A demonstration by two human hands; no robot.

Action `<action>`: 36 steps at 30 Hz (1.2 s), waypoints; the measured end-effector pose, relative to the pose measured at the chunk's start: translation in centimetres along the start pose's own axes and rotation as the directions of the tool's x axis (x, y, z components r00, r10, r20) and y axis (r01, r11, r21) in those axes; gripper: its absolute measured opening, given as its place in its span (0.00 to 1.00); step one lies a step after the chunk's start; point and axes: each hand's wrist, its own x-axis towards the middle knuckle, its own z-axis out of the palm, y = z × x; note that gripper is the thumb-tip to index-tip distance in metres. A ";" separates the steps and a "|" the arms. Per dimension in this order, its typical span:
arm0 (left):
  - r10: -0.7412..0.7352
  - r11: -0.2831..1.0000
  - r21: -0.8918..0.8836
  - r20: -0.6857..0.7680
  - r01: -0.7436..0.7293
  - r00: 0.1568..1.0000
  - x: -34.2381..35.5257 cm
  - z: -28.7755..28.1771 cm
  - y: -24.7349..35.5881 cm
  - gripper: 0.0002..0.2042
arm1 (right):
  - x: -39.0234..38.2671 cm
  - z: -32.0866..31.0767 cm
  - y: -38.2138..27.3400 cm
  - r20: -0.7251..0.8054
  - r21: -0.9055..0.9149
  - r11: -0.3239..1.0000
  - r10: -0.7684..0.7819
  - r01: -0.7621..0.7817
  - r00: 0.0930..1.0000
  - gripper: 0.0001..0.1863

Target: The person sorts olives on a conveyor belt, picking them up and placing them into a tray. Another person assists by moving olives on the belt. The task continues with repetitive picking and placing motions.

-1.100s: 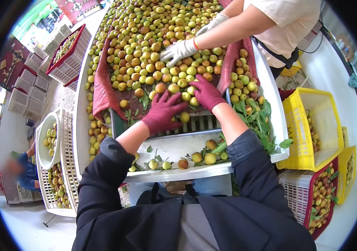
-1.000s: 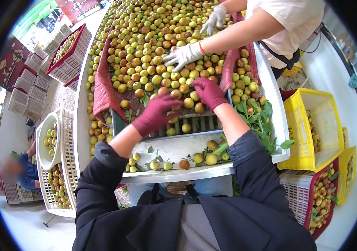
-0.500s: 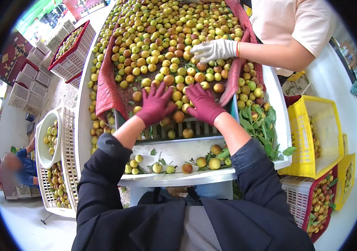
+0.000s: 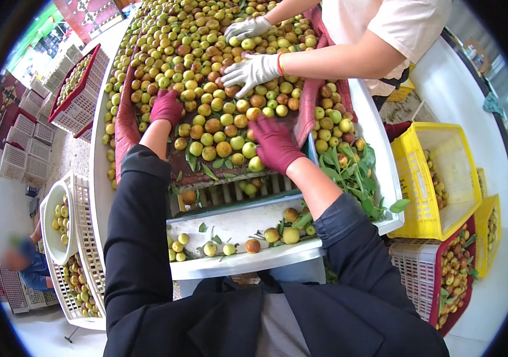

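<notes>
A thick layer of round green and brown jujubes [image 4: 224, 149] covers the sloping sorting table in front of me. My left hand [image 4: 166, 109], in a maroon glove, reaches in among the jujubes at the left; its fingers bend down into the fruit and their tips are hidden. My right hand [image 4: 275, 144], gloved the same, lies over the jujubes at the right with its fingers stretched out, slightly blurred. Between my hands several jujubes and loose green leaves [image 4: 208, 172] lie near the slatted grate [image 4: 236, 191]. No fruit shows gripped in the right hand.
Across the table, a co-worker's white-gloved hands [image 4: 253, 72] rest on the fruit. Red padding [image 4: 126, 134] lines the chute sides. Leafy twigs [image 4: 355, 178] lie at the right rim. A yellow crate [image 4: 453, 208] stands right; a white basin [image 4: 53, 238] sits on a basket left.
My left hand has moved forward and left, away from the grate. The right hand shifted slightly. Jujubes near the grate have thinned, baring leaves. The co-worker's second hand has come into view.
</notes>
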 end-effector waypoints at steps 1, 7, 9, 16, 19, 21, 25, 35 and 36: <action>-0.007 1.000 -0.030 0.015 0.007 1.000 0.1 0.1 -0.8 0.21 | -0.3 -0.4 -1.4 0.085 0.013 0.997 -0.080 0.079 0.993 0.37; 0.044 0.978 -0.207 0.162 -0.010 0.986 0.4 0.4 -5.0 0.20 | -0.9 -0.6 -5.5 0.087 0.587 0.726 -0.497 0.359 0.863 0.24; 0.081 0.978 -0.203 0.152 -0.049 0.985 0.5 0.4 -6.9 0.20 | -0.9 -1.5 -6.1 -0.029 0.717 0.673 -0.232 0.182 0.972 0.16; 0.020 0.993 -0.119 0.264 0.012 0.964 -2.3 -1.0 -3.5 0.25 | -1.1 -0.2 -2.7 -0.204 -0.161 0.987 -0.032 -0.001 0.978 0.33; 0.012 0.994 -0.105 0.267 0.016 0.964 -2.2 -0.9 -3.6 0.27 | -1.2 -0.5 -5.2 0.134 0.021 0.923 -0.383 0.384 0.914 0.32; 0.064 0.995 -0.080 0.146 -0.053 0.987 -2.6 -0.6 -3.5 0.27 | -2.1 -0.2 -6.1 0.061 0.200 0.863 -0.483 0.463 0.874 0.25; 0.013 0.996 -0.087 0.072 -0.007 0.997 -3.6 -0.6 -3.4 0.26 | -0.7 -1.4 -6.0 -0.006 0.709 0.678 -0.269 0.194 0.963 0.13; 0.039 0.946 -0.316 -0.130 -0.078 0.991 -6.4 0.0 -4.3 0.29 | -1.2 0.7 -6.5 0.184 0.713 0.619 -0.618 0.330 0.764 0.28; -0.015 0.909 -0.415 -0.141 -0.046 0.990 -6.6 0.0 -4.2 0.30 | -1.0 -0.2 -7.0 0.316 0.840 0.539 -0.571 0.056 0.758 0.24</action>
